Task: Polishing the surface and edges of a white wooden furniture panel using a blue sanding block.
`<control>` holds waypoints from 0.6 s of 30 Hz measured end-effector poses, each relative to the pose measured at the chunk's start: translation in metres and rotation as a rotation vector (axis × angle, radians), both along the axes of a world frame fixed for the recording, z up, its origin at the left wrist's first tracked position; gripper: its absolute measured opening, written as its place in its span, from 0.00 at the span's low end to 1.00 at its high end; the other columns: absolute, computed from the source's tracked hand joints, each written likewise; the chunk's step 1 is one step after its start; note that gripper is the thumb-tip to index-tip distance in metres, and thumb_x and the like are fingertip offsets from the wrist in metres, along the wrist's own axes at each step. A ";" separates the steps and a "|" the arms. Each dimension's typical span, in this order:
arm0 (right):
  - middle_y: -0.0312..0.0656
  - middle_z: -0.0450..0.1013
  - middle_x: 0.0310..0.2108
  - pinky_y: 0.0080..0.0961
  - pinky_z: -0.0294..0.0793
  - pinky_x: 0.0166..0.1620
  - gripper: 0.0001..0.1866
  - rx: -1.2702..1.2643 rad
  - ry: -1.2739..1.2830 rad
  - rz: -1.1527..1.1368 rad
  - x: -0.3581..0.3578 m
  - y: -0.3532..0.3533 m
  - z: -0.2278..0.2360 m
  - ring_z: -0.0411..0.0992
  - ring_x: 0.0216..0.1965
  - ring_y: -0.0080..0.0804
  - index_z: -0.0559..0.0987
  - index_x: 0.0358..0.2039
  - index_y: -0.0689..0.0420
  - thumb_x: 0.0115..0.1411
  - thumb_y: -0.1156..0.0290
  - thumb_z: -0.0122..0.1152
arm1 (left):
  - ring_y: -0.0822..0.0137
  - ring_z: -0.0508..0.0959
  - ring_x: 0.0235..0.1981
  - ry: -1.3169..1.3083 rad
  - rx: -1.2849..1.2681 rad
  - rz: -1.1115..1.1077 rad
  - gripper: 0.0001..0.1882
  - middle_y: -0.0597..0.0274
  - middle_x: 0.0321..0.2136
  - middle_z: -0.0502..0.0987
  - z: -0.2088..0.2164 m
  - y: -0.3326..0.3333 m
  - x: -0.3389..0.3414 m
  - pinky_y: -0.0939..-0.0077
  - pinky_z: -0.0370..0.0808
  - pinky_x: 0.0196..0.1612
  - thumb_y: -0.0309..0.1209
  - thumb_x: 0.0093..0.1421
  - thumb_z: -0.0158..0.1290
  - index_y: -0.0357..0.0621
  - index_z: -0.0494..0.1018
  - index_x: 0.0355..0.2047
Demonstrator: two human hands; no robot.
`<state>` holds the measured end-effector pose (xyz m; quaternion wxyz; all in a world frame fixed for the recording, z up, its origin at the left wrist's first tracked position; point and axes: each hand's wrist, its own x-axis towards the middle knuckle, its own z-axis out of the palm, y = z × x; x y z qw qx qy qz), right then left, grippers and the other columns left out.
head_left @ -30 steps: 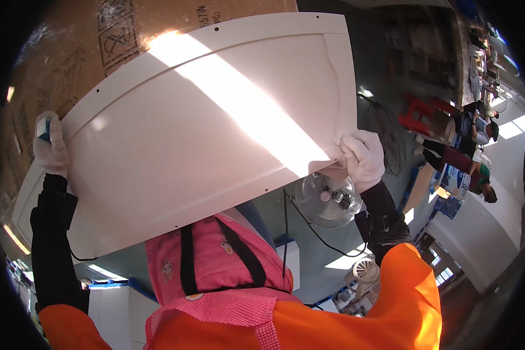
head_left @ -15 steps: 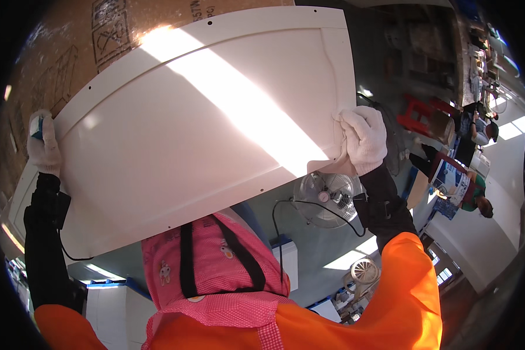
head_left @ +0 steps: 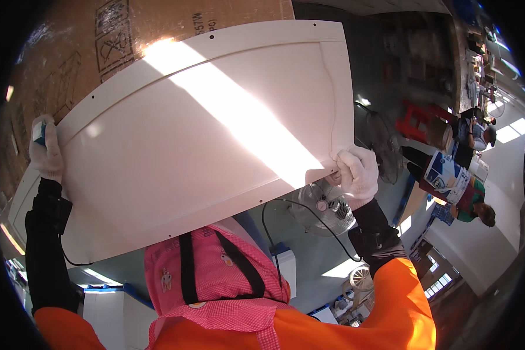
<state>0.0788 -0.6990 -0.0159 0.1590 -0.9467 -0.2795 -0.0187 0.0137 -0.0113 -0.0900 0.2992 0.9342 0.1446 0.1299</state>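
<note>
A large white panel (head_left: 157, 151) with a raised border and small dark holes along its edges lies in front of me, a bright band of sunlight across it. My right hand (head_left: 357, 175), in a white knit glove, is closed on the panel's near right corner, fingertips over the edge. At the far left edge, my gloved left hand (head_left: 46, 150) is closed around a small blue-and-white block (head_left: 39, 132) and rests against the panel's side. Whether its hidden fingers also grip the panel, I cannot tell.
Beneath the panel lies a brown printed cardboard surface (head_left: 151, 26). A floor fan (head_left: 322, 210) with a black cord stands below the right corner, another fan (head_left: 380, 137) further right. Beyond are a red stool (head_left: 414, 119) and a person (head_left: 475, 201) holding a box.
My right hand has slid along the panel's right edge toward its near corner. The panel has shifted slightly toward me, and my left hand has come slightly nearer with it.
</note>
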 end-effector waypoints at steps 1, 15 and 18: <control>0.36 0.73 0.34 0.36 0.72 0.39 0.08 -0.007 0.020 0.004 0.000 0.002 0.005 0.72 0.35 0.40 0.82 0.35 0.49 0.54 0.73 0.69 | 0.69 0.70 0.37 -0.001 -0.001 -0.026 0.17 0.65 0.36 0.72 -0.002 -0.001 -0.001 0.75 0.68 0.46 0.43 0.69 0.48 0.41 0.73 0.44; 0.39 0.75 0.34 0.35 0.74 0.39 0.11 0.054 -0.034 -0.053 0.039 0.019 -0.004 0.74 0.36 0.41 0.83 0.36 0.52 0.51 0.78 0.70 | 0.69 0.71 0.38 -0.012 -0.027 -0.034 0.15 0.63 0.35 0.73 -0.003 -0.001 -0.003 0.75 0.69 0.46 0.40 0.69 0.49 0.40 0.73 0.44; 0.39 0.75 0.33 0.36 0.74 0.39 0.12 0.013 -0.035 -0.052 0.069 0.027 0.001 0.74 0.37 0.42 0.83 0.37 0.52 0.51 0.78 0.70 | 0.69 0.71 0.37 -0.019 -0.026 -0.040 0.14 0.63 0.35 0.73 -0.006 -0.010 0.001 0.75 0.70 0.45 0.39 0.69 0.49 0.40 0.73 0.43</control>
